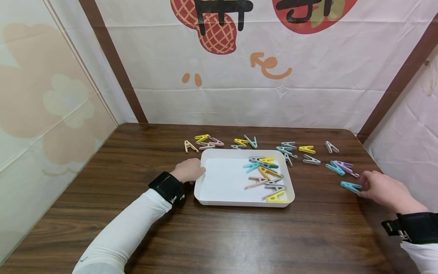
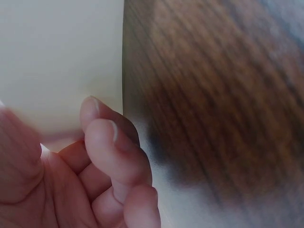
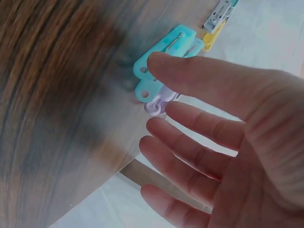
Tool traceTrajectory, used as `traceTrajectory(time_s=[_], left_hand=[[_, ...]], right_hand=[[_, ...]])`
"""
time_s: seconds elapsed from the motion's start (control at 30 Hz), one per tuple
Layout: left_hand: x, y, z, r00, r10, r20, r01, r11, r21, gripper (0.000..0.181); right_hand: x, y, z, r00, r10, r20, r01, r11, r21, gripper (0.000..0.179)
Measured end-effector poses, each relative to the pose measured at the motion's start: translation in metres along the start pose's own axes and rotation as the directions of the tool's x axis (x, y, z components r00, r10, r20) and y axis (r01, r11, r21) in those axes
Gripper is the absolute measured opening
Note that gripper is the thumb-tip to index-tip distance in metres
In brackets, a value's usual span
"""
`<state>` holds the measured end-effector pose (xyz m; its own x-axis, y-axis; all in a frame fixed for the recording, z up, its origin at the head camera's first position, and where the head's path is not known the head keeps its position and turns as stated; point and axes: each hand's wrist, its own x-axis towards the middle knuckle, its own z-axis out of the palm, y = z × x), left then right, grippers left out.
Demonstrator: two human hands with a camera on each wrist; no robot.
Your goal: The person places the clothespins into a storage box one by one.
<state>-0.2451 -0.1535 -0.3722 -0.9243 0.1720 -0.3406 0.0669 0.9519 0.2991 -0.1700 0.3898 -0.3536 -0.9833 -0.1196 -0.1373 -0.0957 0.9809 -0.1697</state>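
Observation:
A white rectangular tray [image 1: 220, 179] lies on the table, with several clothespins in its right half, an orange one [image 1: 265, 173] among them. My left hand [image 1: 188, 170] grips the tray's left edge; the left wrist view has its fingers curled against the tray's pale wall [image 2: 61, 52]. At the table's right side, my right hand [image 1: 386, 190] is beside a blue clothespin [image 1: 349, 186]. The right wrist view has the thumb over that clothespin [image 3: 166, 50] and the other fingers extended and apart. Behind it lie another blue clothespin [image 1: 335, 168] and a purple one [image 1: 345, 167].
Behind the tray, several loose clothespins are scattered along the back of the table [image 1: 239, 236], including a yellow one [image 1: 307, 149] and a grey one [image 1: 311, 160]. A printed white cloth [image 1: 212, 106] hangs behind the table, with more cloth at both sides.

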Motion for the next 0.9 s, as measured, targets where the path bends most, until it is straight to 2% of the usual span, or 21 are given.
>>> traceTrajectory(time_s=[0.13, 0.2, 0.4, 0.63, 0.73, 0.9], left_hand=[[-0.001, 0.000, 0.001, 1.000, -0.002, 0.006, 0.002, 1.000, -0.003, 0.030], [-0.001, -0.001, 0.001, 1.000, -0.002, 0.008, 0.002, 1.000, -0.003, 0.030], [-0.002, -0.001, 0.002, 1.000, 0.002, 0.001, -0.002, 1.000, -0.001, 0.029], [-0.002, -0.001, 0.002, 1.000, -0.003, 0.005, 0.003, 1.000, -0.006, 0.030], [-0.002, -0.001, 0.002, 1.000, -0.006, 0.008, 0.006, 1.000, -0.002, 0.030], [-0.001, -0.001, 0.001, 1.000, 0.001, 0.004, -0.001, 1.000, -0.003, 0.030]], right_hand=[[0.003, 0.000, 0.002, 0.999, -0.008, 0.043, 0.007, 1.000, 0.008, 0.037], [0.003, -0.001, 0.004, 0.998, -0.015, 0.060, 0.014, 1.000, 0.012, 0.034], [0.004, -0.002, 0.008, 0.998, -0.031, 0.051, 0.032, 0.999, -0.009, 0.017], [0.005, -0.004, 0.006, 0.998, -0.019, 0.053, 0.019, 1.000, -0.014, 0.019], [0.005, -0.006, 0.004, 0.999, -0.027, 0.030, 0.027, 1.000, -0.012, 0.023], [0.004, -0.014, 0.000, 0.996, -0.075, -0.054, 0.074, 0.997, -0.025, 0.024]])
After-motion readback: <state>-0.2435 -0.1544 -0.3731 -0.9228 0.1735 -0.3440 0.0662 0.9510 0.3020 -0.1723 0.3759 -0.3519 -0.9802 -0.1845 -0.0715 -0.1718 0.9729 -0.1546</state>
